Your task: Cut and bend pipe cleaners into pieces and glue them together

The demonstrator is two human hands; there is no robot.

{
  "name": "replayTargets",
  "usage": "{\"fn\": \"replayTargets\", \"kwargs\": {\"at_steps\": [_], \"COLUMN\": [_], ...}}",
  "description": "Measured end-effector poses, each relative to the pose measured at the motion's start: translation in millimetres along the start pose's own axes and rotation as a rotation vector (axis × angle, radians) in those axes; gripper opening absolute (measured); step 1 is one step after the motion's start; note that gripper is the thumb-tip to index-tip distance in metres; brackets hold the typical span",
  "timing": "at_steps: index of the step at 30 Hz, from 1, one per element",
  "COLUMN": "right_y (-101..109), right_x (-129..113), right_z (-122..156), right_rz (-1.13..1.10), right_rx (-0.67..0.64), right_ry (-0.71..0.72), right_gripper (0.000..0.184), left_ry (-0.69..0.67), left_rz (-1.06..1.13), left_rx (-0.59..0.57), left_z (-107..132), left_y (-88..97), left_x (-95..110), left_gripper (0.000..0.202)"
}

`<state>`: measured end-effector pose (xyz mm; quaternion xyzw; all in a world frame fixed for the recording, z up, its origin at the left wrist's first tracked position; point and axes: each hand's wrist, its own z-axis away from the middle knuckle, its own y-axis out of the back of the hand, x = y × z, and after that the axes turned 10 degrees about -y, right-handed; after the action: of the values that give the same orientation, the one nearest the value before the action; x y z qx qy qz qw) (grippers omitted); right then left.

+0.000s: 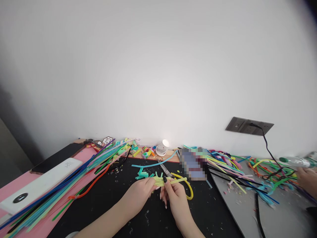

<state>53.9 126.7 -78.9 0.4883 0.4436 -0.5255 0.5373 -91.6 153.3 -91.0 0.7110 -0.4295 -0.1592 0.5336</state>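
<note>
My left hand (140, 193) and my right hand (174, 198) meet over a black mat (111, 201). Both are closed on a small bundle of pale yellow pipe cleaner pieces (170, 180) held level between them. A longer yellow pipe cleaner (189, 190) curls down past my right hand. Short teal pieces (142, 174) lie just beyond my left hand. Small scissors (164, 170) lie behind the bundle, beside a long light-blue pipe cleaner (155, 164).
A long sheaf of coloured pipe cleaners (61, 188) lies at left over a pink surface, next to a white device (37, 188). A paper cup (162, 148) lies by the wall. More tangled pipe cleaners (247, 172) cover the grey mat at right, where another person's hand (307, 180) rests.
</note>
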Motion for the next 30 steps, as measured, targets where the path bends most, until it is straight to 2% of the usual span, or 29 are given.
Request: {"fn": "replayTargets", "kwargs": {"at_steps": [12, 17, 20, 25, 30], "right_y": [2, 7, 9, 9, 11], "right_x": [1, 2, 2, -2, -4], "right_z": [-1, -2, -2, -1, -1], "right_rz": [-0.001, 0.087, 0.201, 0.405, 0.367], "right_rx": [-0.013, 0.018, 0.003, -0.057, -0.037], "right_ry": [0.006, 0.021, 0.055, 0.162, 0.143], "right_gripper": [0.046, 0.045, 0.042, 0.038, 0.032], "left_ry": [0.008, 0.174, 0.196, 0.089, 0.195], "left_rz": [0.227, 0.326, 0.426, 0.549, 0.755], "left_rx": [0.016, 0.094, 0.152, 0.044, -0.022], "left_z": [0, 1, 0, -5, -3], "left_y": [11.8, 18.2, 21.2, 17.7, 8.3], "left_x": [5, 4, 2, 2, -1], "left_gripper": [0.031, 0.02, 0.026, 0.022, 0.024]}}
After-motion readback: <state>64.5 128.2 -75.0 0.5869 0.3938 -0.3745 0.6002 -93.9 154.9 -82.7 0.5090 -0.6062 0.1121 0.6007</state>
